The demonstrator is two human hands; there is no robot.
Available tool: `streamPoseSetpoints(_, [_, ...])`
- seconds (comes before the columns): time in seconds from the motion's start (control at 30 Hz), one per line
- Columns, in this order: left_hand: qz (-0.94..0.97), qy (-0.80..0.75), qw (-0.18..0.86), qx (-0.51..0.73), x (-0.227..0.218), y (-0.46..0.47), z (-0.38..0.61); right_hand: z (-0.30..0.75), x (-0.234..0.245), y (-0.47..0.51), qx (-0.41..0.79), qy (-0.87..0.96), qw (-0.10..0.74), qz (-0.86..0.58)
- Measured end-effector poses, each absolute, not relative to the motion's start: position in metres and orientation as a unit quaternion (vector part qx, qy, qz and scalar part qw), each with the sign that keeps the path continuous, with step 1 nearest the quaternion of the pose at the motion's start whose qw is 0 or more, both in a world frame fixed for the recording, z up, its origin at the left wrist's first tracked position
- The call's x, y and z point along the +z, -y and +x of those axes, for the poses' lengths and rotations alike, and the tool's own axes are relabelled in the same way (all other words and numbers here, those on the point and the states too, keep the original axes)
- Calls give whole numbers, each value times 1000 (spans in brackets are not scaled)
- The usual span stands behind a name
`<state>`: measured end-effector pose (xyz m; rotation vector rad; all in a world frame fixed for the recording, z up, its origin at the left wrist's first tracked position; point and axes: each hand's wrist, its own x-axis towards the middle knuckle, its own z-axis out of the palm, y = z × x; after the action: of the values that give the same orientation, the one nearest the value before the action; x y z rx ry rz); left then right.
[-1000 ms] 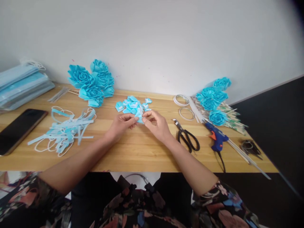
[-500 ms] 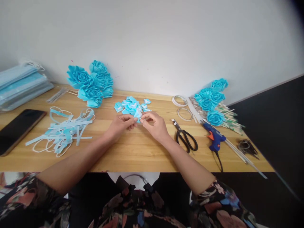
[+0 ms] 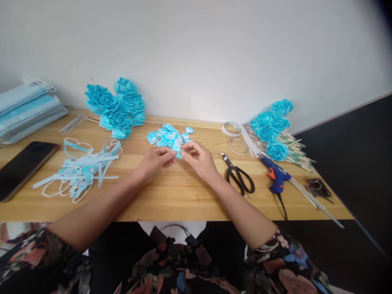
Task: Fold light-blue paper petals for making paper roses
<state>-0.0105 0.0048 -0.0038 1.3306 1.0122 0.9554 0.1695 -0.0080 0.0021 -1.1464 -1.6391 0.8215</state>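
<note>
Between my two hands is a small folded blue petal [image 3: 177,148] with a pale upper part. My left hand [image 3: 159,158] pinches its left side between thumb and fingers. On its right side, the thumb and fingertips of my right hand [image 3: 197,158] are closed on it. Just behind the hands lies a loose pile of similar folded blue petals [image 3: 167,134], some with white strips on them. Part of that pile is hidden by the held petal.
Left: blue fabric roses [image 3: 118,106], cut mask strips with ear loops [image 3: 81,167], a phone [image 3: 26,167] and stacked face masks [image 3: 29,108]. Right: tape rolls [image 3: 238,146], black-handled scissors [image 3: 240,177], a blue glue gun [image 3: 277,175], more roses [image 3: 277,151] and sticks [image 3: 303,196].
My right fingers have shifted slightly on the petal, and its lower edge now shows flatter and wider between the thumbs. The pile and tools stay where they were.
</note>
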Motion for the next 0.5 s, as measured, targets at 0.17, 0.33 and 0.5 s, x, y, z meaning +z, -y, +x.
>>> streamPoseSetpoints(0.17, [565, -442, 572, 398, -2, -4, -9, 169, 2, 8, 371, 656, 463, -467])
streamPoseSetpoints(0.33, [572, -444, 567, 393, -4, -4, -8, 168, 2, 7, 375, 652, 461, -472])
streamPoseSetpoints(0.5, [570, -435, 568, 404, -4, -4, -8, 171, 1, 5, 395, 622, 478, -479])
